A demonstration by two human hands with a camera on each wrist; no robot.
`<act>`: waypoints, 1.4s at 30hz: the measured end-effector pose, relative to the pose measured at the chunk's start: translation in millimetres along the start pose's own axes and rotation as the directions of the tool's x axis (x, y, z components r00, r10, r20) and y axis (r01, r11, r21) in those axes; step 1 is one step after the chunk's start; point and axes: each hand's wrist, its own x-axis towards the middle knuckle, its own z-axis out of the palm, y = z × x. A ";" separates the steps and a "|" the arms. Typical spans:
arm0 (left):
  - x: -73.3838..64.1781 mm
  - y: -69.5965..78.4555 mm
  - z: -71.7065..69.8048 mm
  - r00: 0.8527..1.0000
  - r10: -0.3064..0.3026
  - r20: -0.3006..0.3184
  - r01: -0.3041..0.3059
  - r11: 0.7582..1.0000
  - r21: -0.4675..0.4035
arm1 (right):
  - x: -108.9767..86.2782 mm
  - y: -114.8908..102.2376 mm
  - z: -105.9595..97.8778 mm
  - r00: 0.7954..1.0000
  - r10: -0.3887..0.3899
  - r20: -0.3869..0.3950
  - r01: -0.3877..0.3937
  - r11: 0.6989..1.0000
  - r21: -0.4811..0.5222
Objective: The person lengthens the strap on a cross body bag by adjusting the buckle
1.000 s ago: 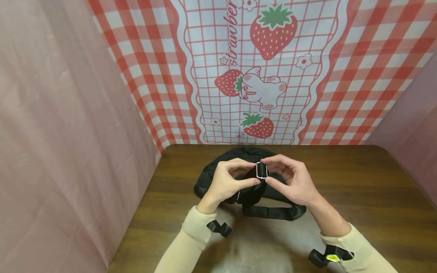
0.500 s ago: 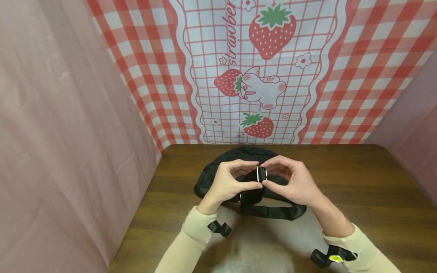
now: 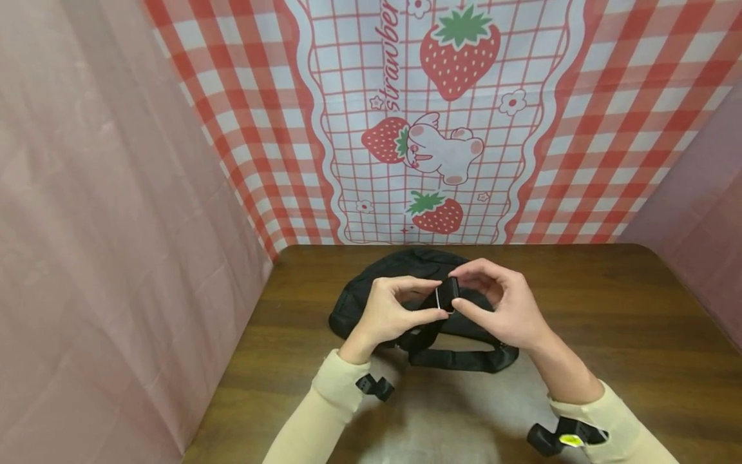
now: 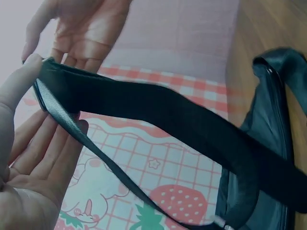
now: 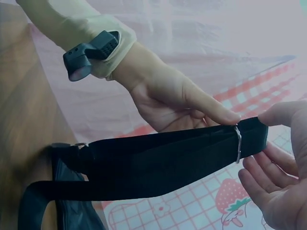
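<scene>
A black bag (image 3: 362, 293) with an adjustable strap lies on the wooden table. My left hand (image 3: 382, 312) pinches the metal strap slider (image 5: 238, 143) between thumb and fingers, over the bag. Facing it, my right hand (image 3: 513, 309) pinches the short loop of black webbing (image 5: 255, 136) that sticks out past the slider. Between the hands and the bag, the doubled strap (image 4: 158, 108) stretches through the air. A second metal fitting (image 5: 82, 144) shows farther down the strap, close to the bag. Part of the bag is hidden behind both hands.
The brown table (image 3: 608, 322) extends to both sides of the bag. Behind it hangs a red checked cloth (image 3: 255, 129) with strawberry prints. Pinkish curtains (image 3: 116, 225) close off the left and right. Small black cameras (image 3: 375, 386) sit on the sleeves.
The slider has turned from facing the head camera to a slant. My right hand has moved slightly right, and more of the webbing loop now shows beyond the slider.
</scene>
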 end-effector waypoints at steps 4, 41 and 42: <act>-0.5 -1.5 0.8 1.000 0.021 0.011 -0.021 0.999 0.045 | 1.0 1.0 1.4 1.000 0.010 0.011 -0.010 1.000 -0.010; 1.6 0.4 0.4 0.993 -0.086 -0.081 0.080 0.994 -0.077 | 5.6 4.9 11.5 0.991 -0.106 -0.078 0.106 0.994 -0.009; 1.6 1.1 0.4 0.994 -0.083 -0.077 0.077 0.994 -0.075 | 5.8 5.6 11.1 0.993 -0.100 -0.065 0.100 0.995 -0.013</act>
